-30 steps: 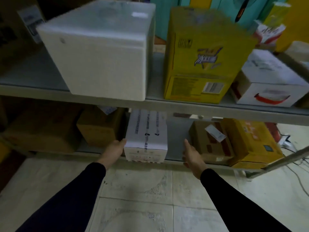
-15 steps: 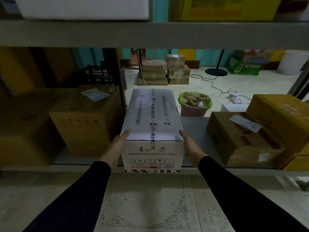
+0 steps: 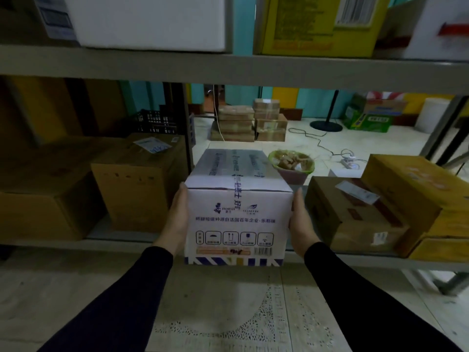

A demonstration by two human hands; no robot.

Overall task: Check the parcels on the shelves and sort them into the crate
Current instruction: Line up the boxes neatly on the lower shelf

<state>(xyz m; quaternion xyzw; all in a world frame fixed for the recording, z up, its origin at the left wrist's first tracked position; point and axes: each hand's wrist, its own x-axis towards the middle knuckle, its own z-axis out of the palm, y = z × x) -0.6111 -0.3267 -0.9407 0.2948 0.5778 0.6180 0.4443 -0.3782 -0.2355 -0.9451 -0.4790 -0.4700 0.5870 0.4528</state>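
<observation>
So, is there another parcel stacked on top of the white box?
No, the white box has a bare taped top; left hand and right hand flank it.

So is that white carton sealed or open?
Sealed: the white carton has its top flaps shut, with printed tape running down the middle seam.

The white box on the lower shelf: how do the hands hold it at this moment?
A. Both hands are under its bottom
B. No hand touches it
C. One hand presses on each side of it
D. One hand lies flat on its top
C: the left hand lies flat against the left side of the white box and the right hand against its right side, at the front edge of the lower shelf.
</observation>
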